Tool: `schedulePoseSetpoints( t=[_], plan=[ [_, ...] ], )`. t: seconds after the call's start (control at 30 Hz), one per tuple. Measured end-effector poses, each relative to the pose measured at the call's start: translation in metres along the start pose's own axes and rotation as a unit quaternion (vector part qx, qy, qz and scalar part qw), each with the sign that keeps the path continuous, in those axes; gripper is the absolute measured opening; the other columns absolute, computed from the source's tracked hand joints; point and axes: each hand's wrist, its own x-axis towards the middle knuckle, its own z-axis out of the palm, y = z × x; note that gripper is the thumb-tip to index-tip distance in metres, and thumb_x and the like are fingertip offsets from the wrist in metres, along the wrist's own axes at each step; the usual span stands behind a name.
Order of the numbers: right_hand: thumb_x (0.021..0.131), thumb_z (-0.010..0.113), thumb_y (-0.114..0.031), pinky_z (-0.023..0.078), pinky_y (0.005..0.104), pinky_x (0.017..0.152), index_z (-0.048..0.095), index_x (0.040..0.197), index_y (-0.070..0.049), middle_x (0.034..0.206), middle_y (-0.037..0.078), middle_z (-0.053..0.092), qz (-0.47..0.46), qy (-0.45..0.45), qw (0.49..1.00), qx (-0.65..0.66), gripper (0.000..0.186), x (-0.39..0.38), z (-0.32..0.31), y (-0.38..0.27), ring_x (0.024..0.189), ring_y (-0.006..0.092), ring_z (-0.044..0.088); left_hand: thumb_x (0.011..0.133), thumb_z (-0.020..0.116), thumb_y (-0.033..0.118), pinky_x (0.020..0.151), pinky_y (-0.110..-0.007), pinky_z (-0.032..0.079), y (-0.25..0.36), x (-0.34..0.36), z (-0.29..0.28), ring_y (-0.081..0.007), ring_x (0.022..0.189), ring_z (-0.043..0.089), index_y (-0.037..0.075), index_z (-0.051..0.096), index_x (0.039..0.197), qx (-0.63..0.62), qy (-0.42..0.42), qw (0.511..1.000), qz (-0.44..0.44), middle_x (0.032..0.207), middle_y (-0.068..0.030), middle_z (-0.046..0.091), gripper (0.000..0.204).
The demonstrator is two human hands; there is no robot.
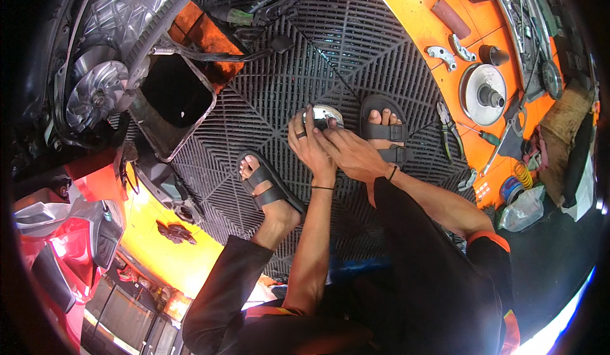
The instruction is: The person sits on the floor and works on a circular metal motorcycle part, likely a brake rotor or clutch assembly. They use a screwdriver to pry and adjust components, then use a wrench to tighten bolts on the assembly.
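Between my feet, a round, shiny metal part [328,111] sits low over the black grid mat. My left hand [310,144] is wrapped round its left side, with a dark ring on one finger. From the right, my right hand [353,154] reaches across, its fingers bent together at the part's near edge and touching the left hand. Both hands cover most of the part, so its full shape and whatever the right fingertips hold are hidden.
An opened engine with a finned fan wheel [100,94] stands at left, beside a black tray [175,94]. On the orange tiles at right lie a metal pulley disc [483,94], curved metal shoes [441,56], pliers [448,131] and a green-handled screwdriver [488,137]. Red bodywork [73,244] is at lower left.
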Motion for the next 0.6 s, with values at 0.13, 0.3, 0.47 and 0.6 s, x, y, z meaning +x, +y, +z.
schedulePoseSetpoints(
  t=[0.13,0.3,0.47,0.6],
  plan=[
    [0.089,0.056,-0.013,0.044,0.0438,0.111,0.043,0.148,0.009,0.134,0.023,0.055,0.009,-0.007,0.998,-0.058,0.064,0.0032,0.0007,-0.0012,0.126,0.0364,0.055,0.094,0.067,0.032,0.111,-0.051,0.036,-0.0041,-0.0006,-0.0004,-0.0350,0.131,0.050,0.007,0.061,0.140,-0.011,-0.005,1.000,-0.007,0.135,-0.0118,0.059,0.053],
    [0.086,0.058,-0.011,0.039,0.0472,0.116,0.044,0.147,0.011,0.140,0.028,0.050,0.033,-0.033,0.997,-0.061,0.066,0.0016,-0.0019,-0.0020,0.131,0.0401,0.050,0.093,0.064,0.028,0.111,-0.050,0.036,-0.0050,0.0016,0.0009,-0.0363,0.131,0.050,0.006,0.060,0.141,-0.009,0.000,1.000,-0.021,0.136,-0.0125,0.059,0.053],
    [0.086,0.056,-0.009,0.037,0.0481,0.119,0.044,0.145,0.013,0.141,0.028,0.049,0.055,-0.025,0.995,-0.081,0.064,0.0012,-0.0028,-0.0031,0.133,0.0419,0.048,0.094,0.065,0.031,0.112,-0.050,0.036,0.0011,0.0007,0.0058,-0.0360,0.135,0.047,0.007,0.058,0.143,0.027,0.011,0.998,-0.051,0.146,-0.0119,0.053,0.055],
    [0.087,0.054,-0.008,0.036,0.0489,0.120,0.046,0.143,0.014,0.140,0.027,0.050,0.040,-0.019,0.992,-0.115,0.061,0.0045,-0.0025,-0.0036,0.133,0.0423,0.049,0.094,0.067,0.026,0.113,-0.049,0.035,-0.0009,-0.0018,0.0066,-0.0346,0.138,0.046,0.011,0.057,0.142,0.032,0.004,0.998,-0.053,0.144,-0.0110,0.053,0.051]
  ],
)
